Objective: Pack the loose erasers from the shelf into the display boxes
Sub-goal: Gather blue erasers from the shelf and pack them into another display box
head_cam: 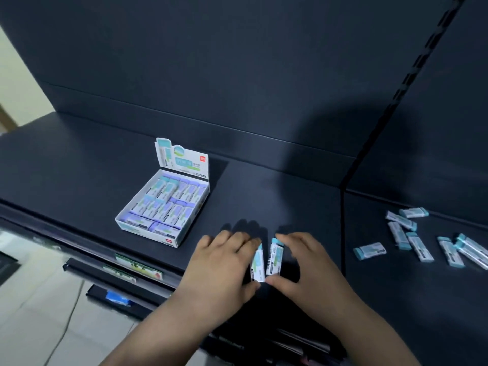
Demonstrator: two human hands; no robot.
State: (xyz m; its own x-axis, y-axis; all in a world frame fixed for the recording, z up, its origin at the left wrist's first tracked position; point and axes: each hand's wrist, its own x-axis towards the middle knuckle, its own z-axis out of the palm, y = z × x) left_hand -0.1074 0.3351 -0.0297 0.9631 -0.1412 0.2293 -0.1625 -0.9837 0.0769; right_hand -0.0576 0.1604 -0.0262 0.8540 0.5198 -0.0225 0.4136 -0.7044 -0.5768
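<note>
A white display box [148,233] with its printed lid flap upright stands on the dark shelf [79,165], filled with several wrapped erasers. Right of the box, my left hand [221,262] grips one eraser [258,265] between fingers and thumb. Beside it, my right hand [306,262] grips a second eraser [274,260] the same way. Both erasers stand close together, side by side, on the shelf surface. Several loose erasers [420,244] lie scattered on the neighbouring shelf section to the right.
A vertical divider seam [343,220] separates the two shelf sections. The dark back panel [237,75] rises behind. Price-tag rails [137,268] run along the shelf's front edge, with lower shelves and a pale floor [34,313] below left.
</note>
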